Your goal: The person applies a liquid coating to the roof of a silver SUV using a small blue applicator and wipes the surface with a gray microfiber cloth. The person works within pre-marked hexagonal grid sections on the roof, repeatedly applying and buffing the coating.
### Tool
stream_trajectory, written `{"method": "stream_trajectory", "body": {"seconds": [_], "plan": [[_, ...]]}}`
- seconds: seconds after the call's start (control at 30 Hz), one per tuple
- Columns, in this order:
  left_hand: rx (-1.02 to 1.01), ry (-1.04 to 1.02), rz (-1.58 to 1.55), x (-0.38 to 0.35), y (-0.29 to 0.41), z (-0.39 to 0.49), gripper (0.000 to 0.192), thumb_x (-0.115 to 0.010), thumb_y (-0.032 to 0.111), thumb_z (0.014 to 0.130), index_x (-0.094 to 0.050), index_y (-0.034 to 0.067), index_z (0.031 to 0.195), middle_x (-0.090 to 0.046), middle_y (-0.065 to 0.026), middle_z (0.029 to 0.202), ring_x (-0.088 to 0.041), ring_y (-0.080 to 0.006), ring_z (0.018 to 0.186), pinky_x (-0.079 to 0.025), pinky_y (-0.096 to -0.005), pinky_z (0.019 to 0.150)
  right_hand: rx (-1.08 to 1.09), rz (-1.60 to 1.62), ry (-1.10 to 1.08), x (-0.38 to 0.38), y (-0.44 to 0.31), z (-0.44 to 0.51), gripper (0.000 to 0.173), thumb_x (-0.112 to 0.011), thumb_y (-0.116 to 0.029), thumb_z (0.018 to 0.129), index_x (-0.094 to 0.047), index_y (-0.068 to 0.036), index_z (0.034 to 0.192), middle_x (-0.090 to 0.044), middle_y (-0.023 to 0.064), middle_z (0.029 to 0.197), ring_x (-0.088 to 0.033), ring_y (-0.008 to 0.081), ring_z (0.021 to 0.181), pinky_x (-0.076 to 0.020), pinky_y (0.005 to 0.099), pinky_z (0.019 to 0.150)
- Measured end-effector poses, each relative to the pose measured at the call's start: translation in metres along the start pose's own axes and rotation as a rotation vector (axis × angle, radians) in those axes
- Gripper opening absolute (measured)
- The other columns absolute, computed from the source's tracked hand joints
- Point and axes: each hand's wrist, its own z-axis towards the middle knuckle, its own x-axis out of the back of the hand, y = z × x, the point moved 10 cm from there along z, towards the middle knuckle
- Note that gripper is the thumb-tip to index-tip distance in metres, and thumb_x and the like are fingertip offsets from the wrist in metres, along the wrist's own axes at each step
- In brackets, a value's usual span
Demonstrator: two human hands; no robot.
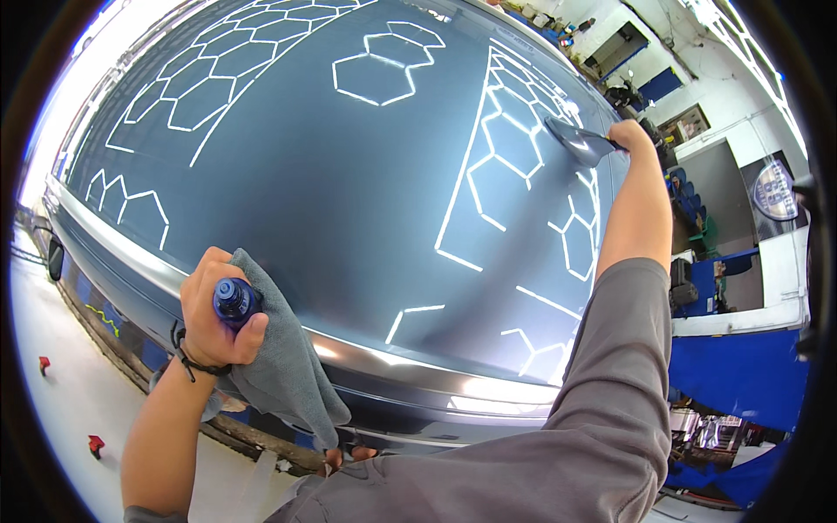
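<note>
My left hand (219, 307) is closed around a small blue bottle (234, 301) with its top towards the camera. The same hand holds a grey microfibre cloth (281, 353), which hangs down over the car's side. With the arm stretched out, my right hand (629, 135) grips a dark, glossy, flat item (582, 140) near the far right edge of the car's roof (327, 216); I cannot tell exactly what it is. The dark blue-grey roof reflects white hexagon-shaped lights.
A silver roof rail (392, 366) runs along the near edge. On the left a side mirror (55, 259) sticks out. Blue chairs (683, 193) and a blue covering (735, 372) stand at the right, before a white wall. Small red objects (96, 446) lie on the pale floor.
</note>
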Motion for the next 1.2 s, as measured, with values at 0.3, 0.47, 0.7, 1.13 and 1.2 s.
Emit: {"method": "stream_trajectory", "body": {"seconds": [0.3,0.47,0.7,1.13,1.2], "plan": [[-0.007,0.005,0.02,0.002,0.0,-0.001,0.048,-0.074,0.047,0.083,-0.055,0.003,0.089,-0.05,-0.0115,0.075,-0.051,-0.0238,0.062,-0.042,-0.0333,0.053,-0.361,0.495,0.06,-0.011,0.041,-0.005,0.026,-0.055,-0.008,0.079,-0.073,0.005,0.092,-0.072,0.02,0.085,-0.072,0.0311,0.076,-0.0547,0.0466,0.065],[-0.038,-0.002,0.021,0.002,0.003,-0.001,0.048,-0.075,0.045,0.082,-0.056,0.002,0.089,-0.052,-0.0123,0.076,-0.054,-0.0249,0.061,-0.044,-0.0327,0.053,-0.182,0.154,0.173,0.006,0.005,0.031,0.033,-0.062,-0.017,0.077,-0.074,0.002,0.101,-0.072,0.023,0.109,-0.07,0.0376,0.102,-0.0537,0.0449,0.087],[-0.05,0.01,0.022,0.002,0.004,0.002,0.047,-0.075,0.043,0.082,-0.056,0.002,0.09,-0.053,-0.0126,0.077,-0.056,-0.0253,0.062,-0.046,-0.0333,0.054,-0.007,0.039,0.007,-0.001,-0.053,0.053,0.049,-0.057,-0.019,0.086,-0.062,0.006,0.128,-0.053,0.0248,0.144,-0.047,0.0483,0.136,-0.0318,0.0723,0.105],[-0.015,0.037,-0.006,0.002,0.002,-0.001,0.046,-0.076,0.043,0.082,-0.056,0.002,0.09,-0.053,-0.0125,0.077,-0.056,-0.0266,0.062,-0.047,-0.0339,0.055,0.239,0.248,0.396,0.062,-0.168,-0.097,0.027,-0.07,-0.016,0.076,-0.079,-0.01,0.101,-0.075,0.0188,0.104,-0.07,0.0355,0.101,-0.0512,0.0489,0.092],[-0.025,0.042,-0.007,0.002,0.003,0.0,0.045,-0.076,0.042,0.081,-0.056,0.003,0.09,-0.053,-0.0124,0.077,-0.056,-0.0266,0.062,-0.047,-0.0338,0.055,0.238,0.279,0.405,0.063,-0.17,-0.096,0.025,-0.07,-0.012,0.076,-0.079,-0.007,0.099,-0.074,0.0212,0.101,-0.071,0.0361,0.098,-0.0542,0.0455,0.089]]}}
